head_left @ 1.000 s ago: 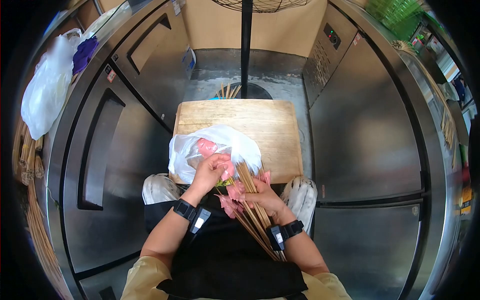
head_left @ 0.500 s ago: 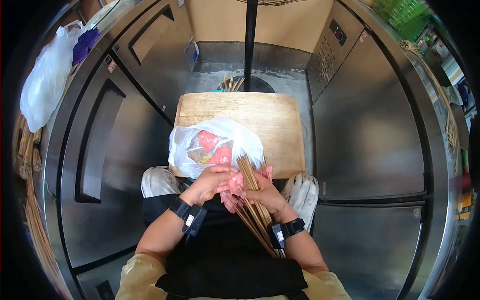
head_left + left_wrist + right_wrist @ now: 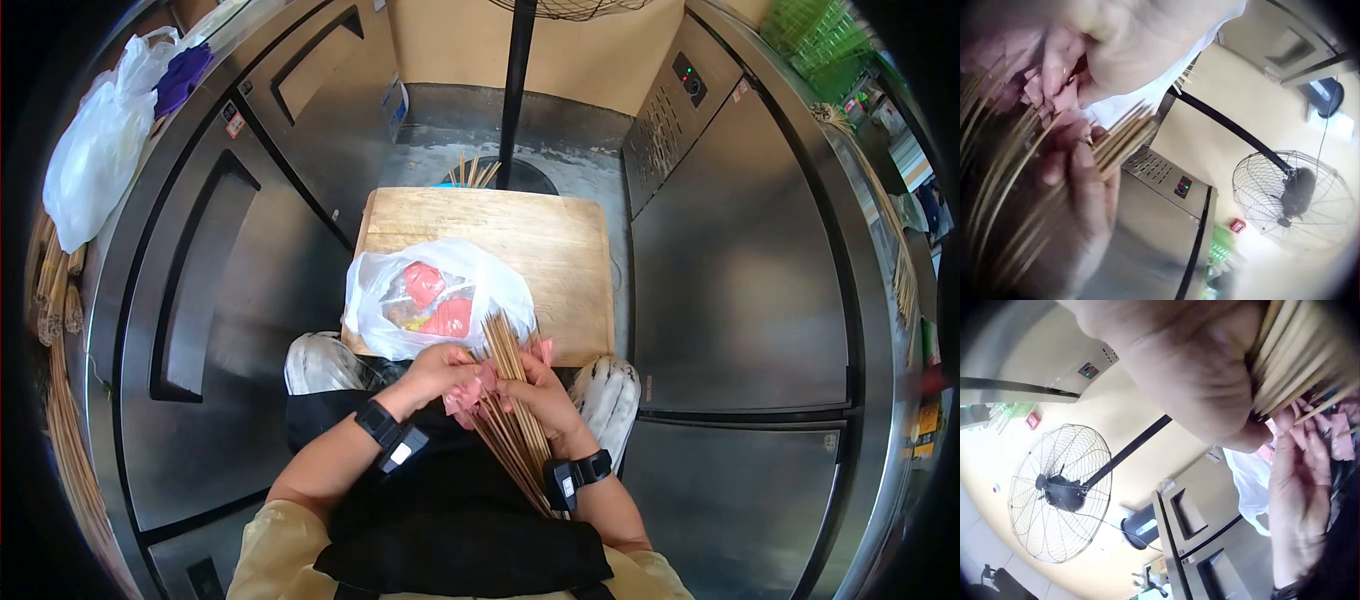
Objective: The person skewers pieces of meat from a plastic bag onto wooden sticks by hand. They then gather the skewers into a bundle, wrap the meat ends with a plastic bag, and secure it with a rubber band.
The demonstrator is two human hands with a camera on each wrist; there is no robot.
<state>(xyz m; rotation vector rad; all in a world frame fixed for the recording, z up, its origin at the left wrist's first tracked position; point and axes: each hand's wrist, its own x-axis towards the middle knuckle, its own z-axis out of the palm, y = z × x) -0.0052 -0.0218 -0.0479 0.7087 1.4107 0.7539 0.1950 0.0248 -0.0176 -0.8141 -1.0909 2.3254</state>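
My right hand grips a bundle of bamboo skewers that slant from my lap up toward the wooden board; the bundle's sticks fill the right wrist view. My left hand pinches a pink piece of raw meat against the skewers. The left wrist view shows those fingers on the meat beside the skewer tips. A white plastic bag with more pink and red meat lies open on the board just beyond both hands.
Stainless fridge doors stand on the left and on the right. A fan pole rises behind the board, with a pot of skewers at its foot. Another white bag sits on the left counter. Loose sticks lie at far left.
My left hand has left the bag with a piece of meat and come back to the skewer bundle. The right hand has kept its hold on the sticks.
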